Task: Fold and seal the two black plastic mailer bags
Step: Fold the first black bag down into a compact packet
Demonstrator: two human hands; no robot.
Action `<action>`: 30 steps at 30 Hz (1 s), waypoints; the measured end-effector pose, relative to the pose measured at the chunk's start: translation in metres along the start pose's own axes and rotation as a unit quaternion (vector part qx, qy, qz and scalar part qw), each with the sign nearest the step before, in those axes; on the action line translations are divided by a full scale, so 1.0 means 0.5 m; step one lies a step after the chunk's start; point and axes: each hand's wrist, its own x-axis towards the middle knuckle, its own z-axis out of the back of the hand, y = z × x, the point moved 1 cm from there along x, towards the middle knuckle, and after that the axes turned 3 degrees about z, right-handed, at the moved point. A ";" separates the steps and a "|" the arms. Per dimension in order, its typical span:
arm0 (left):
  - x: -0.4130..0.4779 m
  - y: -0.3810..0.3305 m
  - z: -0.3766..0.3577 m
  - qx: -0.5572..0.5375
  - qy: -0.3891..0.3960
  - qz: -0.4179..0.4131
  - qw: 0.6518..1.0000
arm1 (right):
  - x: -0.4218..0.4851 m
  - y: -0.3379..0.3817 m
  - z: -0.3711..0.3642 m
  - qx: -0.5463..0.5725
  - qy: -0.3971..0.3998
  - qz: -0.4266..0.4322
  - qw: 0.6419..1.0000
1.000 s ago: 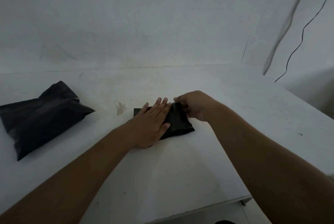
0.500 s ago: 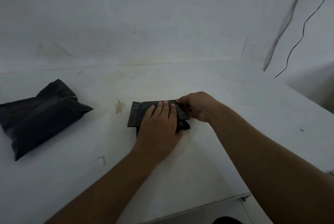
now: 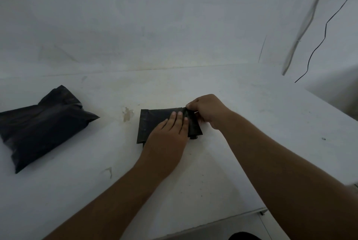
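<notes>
A small folded black mailer bag [image 3: 153, 121] lies flat at the middle of the white table [image 3: 251, 123]. My left hand [image 3: 168, 139] rests palm down on it, fingers straight and together, covering its near half. My right hand [image 3: 207, 110] pinches the bag's far right corner, where a folded strip [image 3: 194, 125] runs along the right edge. A second, larger and puffier black mailer bag [image 3: 42, 125] lies by itself at the table's left side, far from both hands.
A white wall rises right behind the table. A thin black wire [image 3: 325, 32] and a pale cord [image 3: 304, 26] hang at the upper right. The table's right edge slants down to its front corner [image 3: 261, 210]. A chipped stain [image 3: 126, 114] marks the surface beside the small bag.
My left hand has turned from slanting in from the left to lying straight on the small bag, which now shows more of its left part. My right hand stays at the far right corner.
</notes>
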 end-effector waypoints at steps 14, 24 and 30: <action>-0.001 0.011 -0.005 0.013 0.023 -0.035 0.999 | -0.036 -0.010 0.018 -0.032 -0.012 -0.025 0.999; -0.004 0.005 0.040 -0.055 0.091 -0.002 0.994 | -0.113 -0.017 0.055 -0.068 0.154 -0.117 0.979; 0.078 0.031 0.094 -0.172 0.094 0.103 0.975 | -0.123 -0.012 0.044 -0.096 0.125 -0.104 0.982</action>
